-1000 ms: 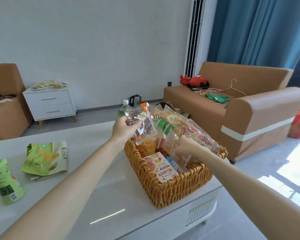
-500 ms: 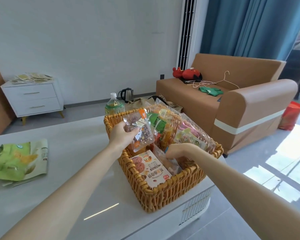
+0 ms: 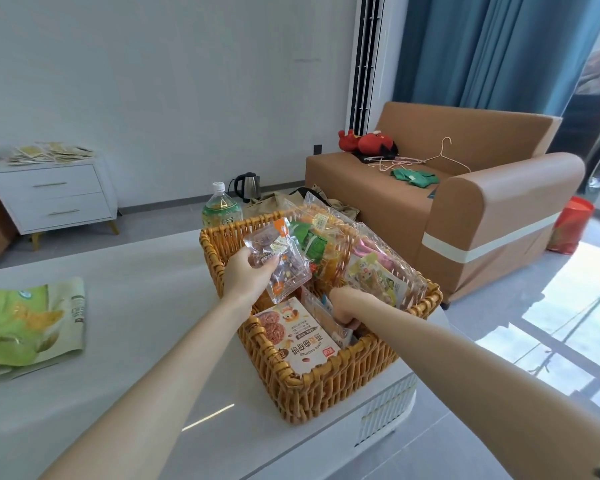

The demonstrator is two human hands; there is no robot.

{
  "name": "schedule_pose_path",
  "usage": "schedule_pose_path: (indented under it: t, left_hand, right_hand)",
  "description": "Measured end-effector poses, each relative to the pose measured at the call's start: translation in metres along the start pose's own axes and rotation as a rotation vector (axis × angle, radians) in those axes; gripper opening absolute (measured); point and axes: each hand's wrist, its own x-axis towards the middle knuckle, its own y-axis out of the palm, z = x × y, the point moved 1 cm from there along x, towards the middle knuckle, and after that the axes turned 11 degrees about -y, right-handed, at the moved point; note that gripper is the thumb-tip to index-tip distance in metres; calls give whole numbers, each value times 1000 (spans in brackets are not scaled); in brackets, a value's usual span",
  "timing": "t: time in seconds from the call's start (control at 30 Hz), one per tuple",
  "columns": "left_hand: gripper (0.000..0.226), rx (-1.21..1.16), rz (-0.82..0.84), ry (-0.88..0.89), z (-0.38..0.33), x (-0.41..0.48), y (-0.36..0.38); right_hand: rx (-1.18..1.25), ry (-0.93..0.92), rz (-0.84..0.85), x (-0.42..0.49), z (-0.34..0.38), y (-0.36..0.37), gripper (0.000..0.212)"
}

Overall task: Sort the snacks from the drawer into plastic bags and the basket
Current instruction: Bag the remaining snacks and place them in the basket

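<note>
On my feed the brown sofa (image 3: 499,216) fills the far right of the room, and the white surface (image 3: 136,306) runs across the near left. The wicker basket (image 3: 326,386) sits at the right end of that surface, close to its edge, with a row of upright packets (image 3: 378,275) leaning along its far side. A green bag (image 3: 25,327) lies flat on the surface, well apart from the basket to the left. Inside the basket, against its near wall, a cookie box (image 3: 291,336) rests tilted face up. Just above it, over the basket's left half, the left hand (image 3: 248,277) holds a clear snack packet (image 3: 284,261), its fingers (image 3: 270,267) pinching the packet's left edge, thumb on the front. The right hand (image 3: 347,304) reaches down into the middle of the basket beside the cookie box, knuckles up and fingers curled among the wrappers; I cannot tell whether they grip one.
</note>
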Motion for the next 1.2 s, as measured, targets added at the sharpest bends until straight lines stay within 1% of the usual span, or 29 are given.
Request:
schedule_pose_path:
  t: [0.07, 0.13, 0.2, 0.23, 0.3, 0.37, 0.4, 0.47, 0.53, 0.57, 0.6, 0.67, 0.7, 0.73, 0.8, 0.83, 0.87, 0.93, 0.97, 1.03, 1.1, 1.13, 1.2]
  left_hand:
    - [37, -21, -3, 8, 0, 0, -1]
    - [29, -41, 3, 11, 2, 1, -1]
    - [19, -43, 2, 30, 1, 0, -3]
    - [19, -33, -6, 43, 1, 0, -3]
    - [23, -8, -21, 59, 2, 0, -4]
    - [28, 30, -15, 72, 2, -1, -4]
    - [26, 46, -3, 79, 2, -1, -3]
    - [26, 61, 23, 81, 2, 0, -5]
    - [35, 52, 53, 72, 1, 0, -7]
    - [39, 43, 71, 64, 1, 0, -8]
    - [40, 28, 93, 58, 0, 0, -9]
    - [37, 11, 153, 73, -5, -4, -9]
    - [35, 16, 188, 91, -8, -7, -8]
    - [34, 14, 225, 100, -10, -9, -7]
    - [34, -27, 301, 79, -14, -14, -5]
    - [33, -50, 330, 62, -16, -17, -4]
    - [30, -61, 341, 56, -17, -20, -3]
    - [25, -25, 301, 87, -19, -22, -3]
    - [25, 32, 258, 123, -19, -21, -4]
    - [28, 201, 149, 195, -15, -18, -5]
    - [33, 428, 13, 254, -6, -11, -6]
    - [35, 543, -44, 256, 0, -9, -6]
    - [39, 685, -78, 190, 12, -9, -6]
  right_hand:
    - [-75, 4, -7, -4, 4, -1, 6]
    - [-106, -10, -49, -6, 5, -1, 19]
    - [-86, -30, -149, -13, 0, -6, 23]
    - [-84, -30, -183, -16, -3, -9, 23]
    - [-87, -20, -179, -22, -9, -12, 19]
    - [-93, -41, -156, -28, -8, -11, 8]
    - [-75, -57, -155, -28, -7, -10, 11]
    - [-19, -90, -182, -27, -6, -13, 27]
    - [116, -127, -319, -25, -9, -26, 30]
    - [237, -154, -414, -25, -11, -35, 32]
    - [390, -205, -489, -26, -11, -44, 38]
    - [667, -367, -525, -35, -4, -61, 52]
    - [722, -434, -520, -41, 1, -66, 53]
    - [704, -475, -530, -46, 5, -68, 47]
    - [542, -474, -578, -55, 9, -70, 25]
    - [509, -464, -588, -57, 8, -70, 22]
    - [525, -453, -576, -58, 5, -70, 26]
    - [585, -401, -538, -59, -4, -72, 37]
    - [585, -373, -543, -61, -9, -73, 36]
    - [556, -313, -567, -62, -20, -73, 26]
    - [472, -269, -561, -60, -26, -65, 19]
    - [415, -250, -551, -56, -26, -60, 18]
    - [304, -219, -537, -45, -22, -46, 17]
